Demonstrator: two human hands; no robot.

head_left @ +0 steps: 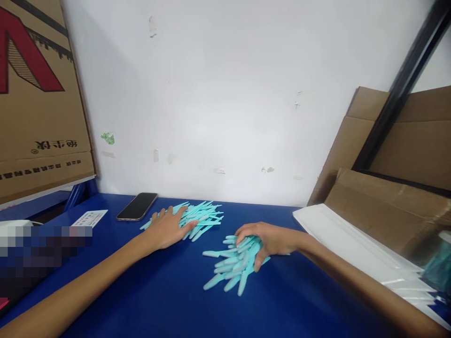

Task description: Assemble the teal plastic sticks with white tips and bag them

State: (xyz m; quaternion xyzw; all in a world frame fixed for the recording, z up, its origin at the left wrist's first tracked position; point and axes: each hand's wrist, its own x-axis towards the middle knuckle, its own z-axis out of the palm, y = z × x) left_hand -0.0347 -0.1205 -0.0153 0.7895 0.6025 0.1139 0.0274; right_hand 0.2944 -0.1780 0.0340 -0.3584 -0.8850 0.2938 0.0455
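Two loose piles of slim turquoise plastic sticks lie on the blue table (169, 291). My left hand (169, 228) rests on the left edge of the far pile (207, 218), its fingers spread over the sticks. Over the nearer pile (229, 265), to the right, my right hand (264, 239) curves its fingers and thumb around a bunch of sticks. Their wider, paler ends point left and toward me. Part of that bunch is hidden under my right fingers.
A dark phone (137, 206) and a printed card (89, 218) lie at the left. Stacked white sheets or bags (359, 249) and brown cardboard (380, 211) stand at the right. A large carton (42, 112) rises at the left, before a white wall (225, 94).
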